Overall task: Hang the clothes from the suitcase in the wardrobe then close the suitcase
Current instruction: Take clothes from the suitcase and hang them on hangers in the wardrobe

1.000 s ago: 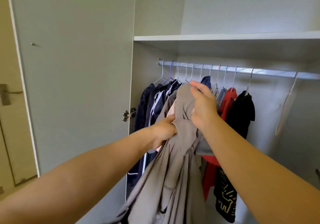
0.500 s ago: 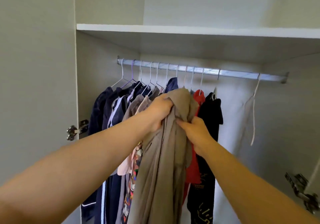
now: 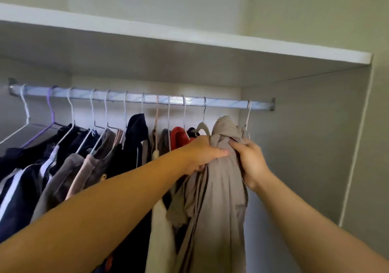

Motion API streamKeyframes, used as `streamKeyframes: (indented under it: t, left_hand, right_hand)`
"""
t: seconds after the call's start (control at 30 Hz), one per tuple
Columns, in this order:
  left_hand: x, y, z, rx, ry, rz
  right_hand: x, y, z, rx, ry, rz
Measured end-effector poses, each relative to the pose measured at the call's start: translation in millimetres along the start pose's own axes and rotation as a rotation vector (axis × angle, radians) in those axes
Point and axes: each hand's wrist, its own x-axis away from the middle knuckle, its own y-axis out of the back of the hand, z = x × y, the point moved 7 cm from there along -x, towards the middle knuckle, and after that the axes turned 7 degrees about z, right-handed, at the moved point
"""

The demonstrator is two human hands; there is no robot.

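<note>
Beneath white shelf (image 3: 189, 38), crowded rail (image 3: 227, 102), left hand (image 3: 202, 154) and right hand (image 3: 251, 163), fingers clutching taupe garment (image 3: 221, 199), perhaps trousers.

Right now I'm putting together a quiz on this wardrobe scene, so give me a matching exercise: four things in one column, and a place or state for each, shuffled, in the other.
Things:
1. purple hanger
2. red garment
3. beige garment
4. shelf

Places or states:
A. gripped by the left hand and the right hand
B. above the rail
C. second hook from the rail's left end
D. hanging on the rail beside the left hand

Pairs: 1-C; 2-D; 3-A; 4-B
</note>
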Motion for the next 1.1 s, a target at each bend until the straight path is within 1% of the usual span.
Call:
streamKeyframes:
  t: [0.03, 0.07, 0.1, 0.13, 0.17, 0.2, 0.23, 0.27, 0.3, 0.37, 0.5, 0.73, 0.8, 0.93, 1.0, 1.1]
  left_hand:
    - [-9.4, 5.1, 2.0, 0.042, -0.014, -0.048]
    - [-18.1, 8.6, 5.2, 0.088, -0.017, -0.088]
    - [-23.9, 9.8, 8.2, 0.131, -0.016, -0.113]
    - [-25.8, 9.2, 9.9, 0.161, -0.01, -0.123]
    - [-28.6, 7.1, 11.1, 0.175, -0.005, -0.117]
    - [-30.9, 6.1, 12.6, 0.173, -0.001, -0.11]
    - [-30.5, 5.2, 12.7, 0.165, 0.007, -0.105]
    - [-29.0, 5.4, 11.5, 0.158, 0.012, -0.104]
    - [-28.7, 6.3, 11.4, 0.158, 0.021, -0.106]
    - [-30.0, 8.3, 14.5, 0.169, 0.04, -0.108]
    - [-36.4, 8.8, 19.7, 0.22, 0.041, -0.1]
    - [-43.7, 11.4, 26.3, 0.304, -0.026, -0.149]
    - [-40.1, 13.4, 27.1, 0.321, -0.038, -0.164]
    - [-24.7, 17.7, 21.2, 0.26, -0.054, -0.216]
    - [-11.6, 18.1, 18.3, 0.217, -0.064, -0.264]
    - [16.2, 7.6, 12.0, 0.138, -0.101, -0.286]
  right_hand:
    - [-5.4, 9.6, 0.2, 0.009, 0.017, -0.032]
    - [-12.2, 21.8, 1.0, 0.026, 0.035, -0.101]
    - [-18.8, 36.3, 1.0, 0.102, 0.038, -0.203]
    - [-23.9, 51.9, -0.2, 0.258, 0.011, -0.319]
    - [-29.2, 64.3, -2.7, 0.49, -0.068, -0.405]
    - [-34.4, 73.6, -10.0, 0.709, -0.198, -0.44]
    - [-40.5, 80.0, -23.1, 0.814, -0.325, -0.419]
    - [-46.2, 81.6, -37.5, 0.786, -0.405, -0.364]
    - [-51.0, 80.1, -51.4, 0.674, -0.456, -0.311]
    - [-58.0, 79.8, -70.7, 0.51, -0.507, -0.298]
    - [-74.9, 86.3, -64.6, 0.45, -0.36, -0.43]
    - [-56.6, 71.2, -50.1, 0.405, -0.222, -0.495]
    - [-47.8, 66.9, -51.4, 0.407, -0.21, -0.501]
    - [-22.7, 64.3, -52.3, 0.412, -0.188, -0.522]
    - [-1.1, 67.5, -54.2, 0.399, -0.189, -0.529]
    - [43.3, 79.7, -57.9, 0.393, -0.207, -0.526]
